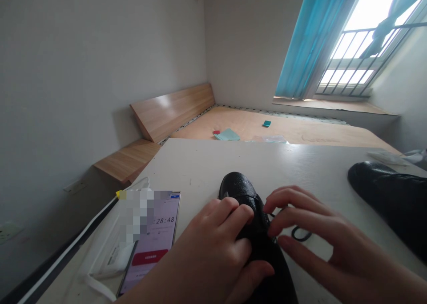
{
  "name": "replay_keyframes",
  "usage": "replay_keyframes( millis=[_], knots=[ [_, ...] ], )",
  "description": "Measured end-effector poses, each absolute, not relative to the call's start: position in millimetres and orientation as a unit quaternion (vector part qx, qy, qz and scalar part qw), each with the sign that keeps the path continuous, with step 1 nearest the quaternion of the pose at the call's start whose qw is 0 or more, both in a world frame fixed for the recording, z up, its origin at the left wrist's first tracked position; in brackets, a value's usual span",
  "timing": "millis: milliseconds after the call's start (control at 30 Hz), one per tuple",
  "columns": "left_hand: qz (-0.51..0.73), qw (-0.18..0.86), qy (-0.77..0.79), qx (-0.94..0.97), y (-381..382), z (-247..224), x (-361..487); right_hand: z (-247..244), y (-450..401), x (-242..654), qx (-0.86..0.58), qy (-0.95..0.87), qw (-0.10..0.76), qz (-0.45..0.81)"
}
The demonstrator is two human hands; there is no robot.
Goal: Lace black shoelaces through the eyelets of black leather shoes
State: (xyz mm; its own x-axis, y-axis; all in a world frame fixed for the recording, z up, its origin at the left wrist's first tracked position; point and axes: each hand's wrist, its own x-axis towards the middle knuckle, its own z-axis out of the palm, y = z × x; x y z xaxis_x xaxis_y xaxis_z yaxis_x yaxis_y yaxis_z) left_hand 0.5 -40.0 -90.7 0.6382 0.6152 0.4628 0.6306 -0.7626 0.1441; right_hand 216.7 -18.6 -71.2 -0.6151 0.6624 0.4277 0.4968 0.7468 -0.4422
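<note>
A black leather shoe [237,186] rests on the white table, its rounded toe pointing away from me. My left hand [222,244] lies over its middle with curled fingers, gripping it from the left and hiding much of the upper. At the shoe's right side, my right hand [320,233] has its fingertips bent in against the edge, close around a thin black shoelace. A loop of this shoelace [302,238] hangs out below the right fingers onto the table. The exact pinch point is partly hidden. Another black shoe [383,184] lies on the right of the table.
Left of my hands, a phone [156,233] with a lit timer screen lies beside a white device with a cable [113,255]. Beyond the white table [200,162] is a bed [247,117] with a wooden headboard [176,110] and small cloths. A blue curtain [307,42] hangs by the window.
</note>
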Motion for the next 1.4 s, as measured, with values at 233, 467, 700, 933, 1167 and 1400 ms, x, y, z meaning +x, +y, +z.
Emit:
replay_keyframes(
  millis=[233,467,700,933,1167,1400],
  knots=[
    [-0.308,0.102,-0.398,-0.858,-43.1,-93.6,3.4,-81.8,-30.6,197.2,-0.295,-0.912,0.284,0.007],
    [-0.317,0.056,-0.424,-0.847,-44.0,-97.3,4.6,-89.7,-30.8,199.0,-0.274,-0.899,0.298,-0.168],
    [-0.304,0.025,-0.433,-0.848,-43.0,-97.8,4.1,-84.3,-32.7,197.3,-0.214,-0.915,0.3,-0.167],
    [-0.26,-0.012,-0.451,-0.854,-41.5,-95.9,-0.4,-87.1,-22.7,190.8,-0.279,-0.925,0.229,-0.117],
    [-0.224,-0.019,-0.467,-0.855,-43.1,-97.0,-3.8,-74.8,-20.0,188.1,-0.372,-0.894,0.194,-0.156],
    [-0.221,0.015,-0.459,-0.86,-41.6,-102.6,-1.7,-91.0,-24.7,160.0,-0.295,-0.932,0.106,-0.18]
  ],
)
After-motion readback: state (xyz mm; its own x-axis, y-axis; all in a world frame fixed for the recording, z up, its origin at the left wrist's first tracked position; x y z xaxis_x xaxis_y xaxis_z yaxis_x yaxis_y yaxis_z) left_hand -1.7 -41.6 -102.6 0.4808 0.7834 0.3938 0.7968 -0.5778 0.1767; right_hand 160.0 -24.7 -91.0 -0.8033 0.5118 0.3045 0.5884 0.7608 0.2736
